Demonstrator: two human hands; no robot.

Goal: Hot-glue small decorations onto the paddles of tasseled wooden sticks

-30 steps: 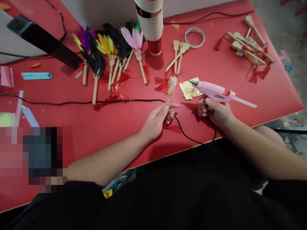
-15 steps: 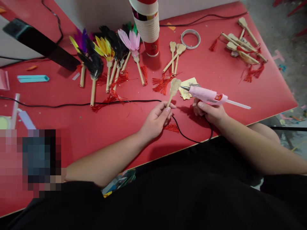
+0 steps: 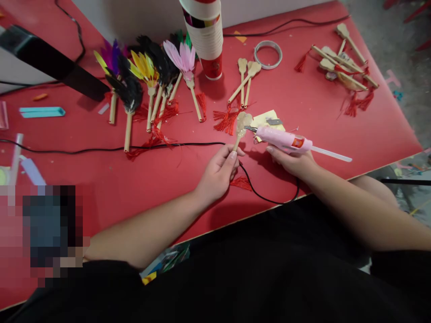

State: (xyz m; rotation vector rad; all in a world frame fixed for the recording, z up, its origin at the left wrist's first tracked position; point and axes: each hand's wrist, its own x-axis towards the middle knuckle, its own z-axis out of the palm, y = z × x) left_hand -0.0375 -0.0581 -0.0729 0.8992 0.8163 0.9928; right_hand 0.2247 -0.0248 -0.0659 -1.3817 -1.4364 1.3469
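My left hand [image 3: 218, 172] pinches the handle of a small wooden fan stick [image 3: 240, 128], its flat heart-shaped head raised over the red table [image 3: 168, 179]. A red tassel [image 3: 241, 182] hangs from the stick's lower end under my fingers. My right hand [image 3: 292, 160] grips a pink hot glue gun [image 3: 284, 140], with a clear glue rod sticking out at its back. The gun's metal nozzle touches the right side of the stick's head. A black cord [image 3: 269, 197] runs from the gun along the table.
Several finished feather fans [image 3: 148, 76] lie at the back left, bare sticks with tassels [image 3: 244, 83] in the middle, more [image 3: 343, 67] at the far right. A stack of paper cups [image 3: 205, 36], a tape ring [image 3: 268, 54] and a yellow paper scrap [image 3: 266, 120] lie nearby.
The glue gun has moved left until its nozzle meets the head of the stick. My left hand has kept hold of the stick and turned its flat face toward the gun.
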